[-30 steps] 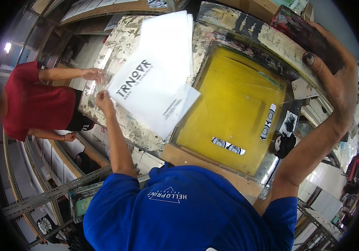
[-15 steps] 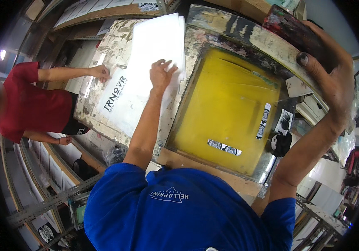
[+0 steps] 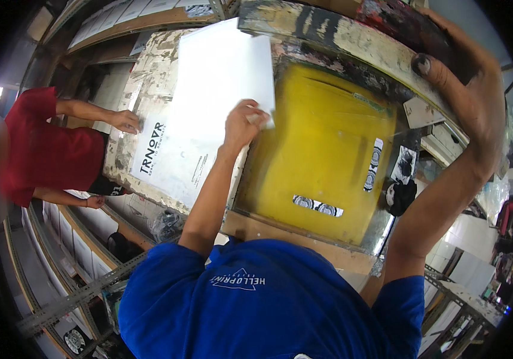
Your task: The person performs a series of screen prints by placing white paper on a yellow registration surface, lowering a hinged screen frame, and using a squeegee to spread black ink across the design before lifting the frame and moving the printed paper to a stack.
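The nearer left grip point(image 3: 244, 125) pinches the right edge of the white sheet point(image 3: 217, 72), which lies leftward over the surface point(image 3: 153, 78), long axis running away (the right grip point(image 3: 482, 102) clasps a stained block point(image 3: 403, 27)).

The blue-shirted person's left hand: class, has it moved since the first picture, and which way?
Yes: against the table, the left hand moved right, from the table's left side to the right edge of the white sheet, beside the yellow screen.
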`<act>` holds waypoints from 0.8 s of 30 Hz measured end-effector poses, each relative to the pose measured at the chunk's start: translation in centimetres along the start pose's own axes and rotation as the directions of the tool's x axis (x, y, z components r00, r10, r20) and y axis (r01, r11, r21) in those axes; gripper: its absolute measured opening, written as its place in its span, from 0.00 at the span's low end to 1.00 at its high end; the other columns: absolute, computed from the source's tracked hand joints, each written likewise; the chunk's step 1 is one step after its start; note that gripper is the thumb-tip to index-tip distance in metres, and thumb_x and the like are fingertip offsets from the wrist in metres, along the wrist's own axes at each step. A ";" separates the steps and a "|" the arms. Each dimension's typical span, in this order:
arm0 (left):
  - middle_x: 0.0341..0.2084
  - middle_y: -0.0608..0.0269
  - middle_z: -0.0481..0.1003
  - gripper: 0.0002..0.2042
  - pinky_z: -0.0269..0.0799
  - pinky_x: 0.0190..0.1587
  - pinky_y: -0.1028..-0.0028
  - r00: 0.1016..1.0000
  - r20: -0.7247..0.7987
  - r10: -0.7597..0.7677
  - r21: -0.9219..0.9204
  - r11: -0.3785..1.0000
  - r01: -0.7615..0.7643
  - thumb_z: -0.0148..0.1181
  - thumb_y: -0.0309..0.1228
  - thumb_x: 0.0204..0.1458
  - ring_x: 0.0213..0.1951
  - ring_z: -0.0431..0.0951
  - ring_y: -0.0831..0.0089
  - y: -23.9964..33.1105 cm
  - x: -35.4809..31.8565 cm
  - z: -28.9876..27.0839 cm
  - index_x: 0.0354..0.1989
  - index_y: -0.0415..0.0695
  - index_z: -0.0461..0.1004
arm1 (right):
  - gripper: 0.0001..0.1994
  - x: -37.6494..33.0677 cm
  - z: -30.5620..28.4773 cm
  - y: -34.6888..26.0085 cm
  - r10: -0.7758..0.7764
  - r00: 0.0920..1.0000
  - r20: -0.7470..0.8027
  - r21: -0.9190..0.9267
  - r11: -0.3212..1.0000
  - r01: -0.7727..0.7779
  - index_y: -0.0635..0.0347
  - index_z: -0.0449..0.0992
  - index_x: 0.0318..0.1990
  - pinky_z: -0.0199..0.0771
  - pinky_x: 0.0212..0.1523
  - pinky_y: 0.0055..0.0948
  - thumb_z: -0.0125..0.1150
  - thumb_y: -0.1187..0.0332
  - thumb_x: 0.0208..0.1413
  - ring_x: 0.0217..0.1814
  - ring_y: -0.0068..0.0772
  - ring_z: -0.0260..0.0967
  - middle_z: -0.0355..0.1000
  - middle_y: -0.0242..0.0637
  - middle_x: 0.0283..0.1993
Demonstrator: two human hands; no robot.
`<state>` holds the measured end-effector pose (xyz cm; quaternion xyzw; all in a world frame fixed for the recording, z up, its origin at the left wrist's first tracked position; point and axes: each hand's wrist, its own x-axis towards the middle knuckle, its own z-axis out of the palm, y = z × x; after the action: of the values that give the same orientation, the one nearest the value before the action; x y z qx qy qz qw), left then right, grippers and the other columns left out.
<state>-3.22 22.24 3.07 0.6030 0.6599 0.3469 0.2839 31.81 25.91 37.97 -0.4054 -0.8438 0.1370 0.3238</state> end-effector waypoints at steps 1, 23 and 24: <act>0.54 0.60 0.77 0.11 0.69 0.57 0.59 0.996 0.063 0.065 0.067 0.995 -0.070 0.69 0.40 0.55 0.56 0.76 0.58 0.3 -1.3 0.2 0.41 0.48 0.86 | 0.31 0.0 0.3 -0.8 -0.023 0.999 -0.033 -0.022 1.000 0.022 0.67 0.77 0.59 0.78 0.54 0.34 0.77 0.60 0.47 0.49 0.38 0.80 0.81 0.51 0.49; 0.77 0.61 0.54 0.31 0.43 0.73 0.42 0.665 0.553 0.502 0.156 0.721 -0.675 0.60 0.53 0.58 0.77 0.48 0.50 6.9 -8.7 15.7 0.70 0.57 0.69 | 0.31 1.1 0.3 -3.6 0.151 0.972 -0.178 -0.204 0.961 -0.187 0.68 0.86 0.43 0.81 0.41 0.34 0.82 0.48 0.40 0.35 0.43 0.81 0.83 0.51 0.36; 0.77 0.61 0.54 0.31 0.43 0.73 0.42 0.660 0.557 0.504 0.151 0.720 -0.677 0.60 0.53 0.58 0.77 0.48 0.50 6.9 -8.9 15.8 0.69 0.57 0.69 | 0.30 1.5 0.8 -6.2 0.287 0.935 -0.210 -0.154 0.934 -0.321 0.68 0.86 0.43 0.81 0.40 0.34 0.82 0.49 0.41 0.35 0.42 0.81 0.83 0.52 0.36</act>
<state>14.41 15.48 -1.25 0.8925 0.3816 0.1395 0.1960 26.93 23.16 41.08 -0.5707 -0.7462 0.0685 0.3359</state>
